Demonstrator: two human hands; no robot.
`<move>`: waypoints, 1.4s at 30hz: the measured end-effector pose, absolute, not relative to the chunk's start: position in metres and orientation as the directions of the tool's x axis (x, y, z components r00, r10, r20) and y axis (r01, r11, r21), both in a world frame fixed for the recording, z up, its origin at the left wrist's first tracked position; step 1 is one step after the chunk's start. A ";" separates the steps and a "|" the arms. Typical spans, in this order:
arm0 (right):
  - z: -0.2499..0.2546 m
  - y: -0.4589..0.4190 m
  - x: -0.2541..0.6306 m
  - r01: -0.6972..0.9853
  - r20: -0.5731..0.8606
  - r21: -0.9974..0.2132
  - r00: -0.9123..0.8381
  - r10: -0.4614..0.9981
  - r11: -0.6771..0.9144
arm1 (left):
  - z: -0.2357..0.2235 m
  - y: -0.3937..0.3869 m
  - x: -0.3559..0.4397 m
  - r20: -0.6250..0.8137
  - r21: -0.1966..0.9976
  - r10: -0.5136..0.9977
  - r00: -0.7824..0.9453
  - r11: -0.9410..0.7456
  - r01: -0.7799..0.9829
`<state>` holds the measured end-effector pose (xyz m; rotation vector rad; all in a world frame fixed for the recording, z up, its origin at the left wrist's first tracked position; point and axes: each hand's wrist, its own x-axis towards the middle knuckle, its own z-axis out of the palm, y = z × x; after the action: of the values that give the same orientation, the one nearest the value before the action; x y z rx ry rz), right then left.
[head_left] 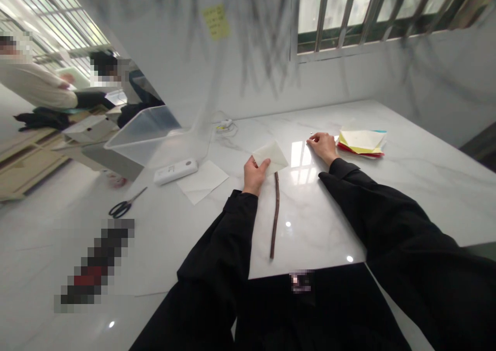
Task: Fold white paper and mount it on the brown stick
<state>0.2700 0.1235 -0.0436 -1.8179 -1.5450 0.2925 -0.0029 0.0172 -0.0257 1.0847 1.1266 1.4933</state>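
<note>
Clock-face directions are read from the left hand (254,178), with 12 o'clock toward the far wall. The left hand is raised over the table, thumb on top, and is clamped on one corner of a square of pale paper (276,156), which extends toward 2 o'clock. A brown stick (275,214) lies at 5 o'clock, its far end just below the paper's lower edge; contact between them cannot be determined. The right hand (324,145) is at 2 o'clock, palm down, fingers bent and fingertips together near the surface; whether they pinch anything cannot be determined. A colored paper stack (362,140) lies just beyond its wrist at 3 o'clock. Both forearms are in black sleeves (228,232). The table (418,165) is glossy white with gray veining and reflects the window (364,18) bars. At 9 o'clock are a white sheet (203,181) and a white device (175,171); scissors (126,205) lie farther out. A clear bin (155,124) stands at 10 o'clock, and a cable (226,126) at 11. A yellow note (217,21) is on the wall between 11 and 12. Well apart, at 10 o'clock, are two people (39,82).
</note>
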 end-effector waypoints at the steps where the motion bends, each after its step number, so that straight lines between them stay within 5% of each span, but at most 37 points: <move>1: -0.044 0.124 0.270 0.762 0.276 -0.647 0.258 0.926 -0.019 | -0.026 0.017 -0.002 0.108 0.976 0.981 -0.161 -0.135 -0.168; 8: -0.042 0.110 0.276 0.702 0.335 -0.708 0.241 0.911 0.075 | -0.025 0.015 -0.001 0.109 0.975 0.984 -0.138 -0.132 -0.176; 15: -0.040 0.068 0.274 0.455 0.273 -0.860 0.027 0.962 0.231 | -0.024 0.011 0.004 0.112 0.973 0.990 -0.088 -0.128 -0.190; 24: -0.031 0.043 0.252 0.066 0.083 -0.994 -0.086 0.993 0.089 | -0.025 0.007 0.012 0.138 0.981 0.990 -0.012 -0.138 -0.137; 30: -0.016 0.034 0.242 -0.106 0.081 -0.992 -0.094 0.992 0.071 | -0.023 0.005 0.013 0.116 0.986 0.993 0.013 -0.114 -0.126; 42: -0.008 0.013 0.225 0.195 0.435 -0.869 -0.135 0.890 0.454 | -0.020 0.003 0.014 0.066 0.990 0.997 0.027 -0.062 -0.124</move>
<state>0.2253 0.0127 -0.0080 -0.9628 -1.6186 0.8001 0.0135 0.0026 -0.0201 1.1777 1.0639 1.2886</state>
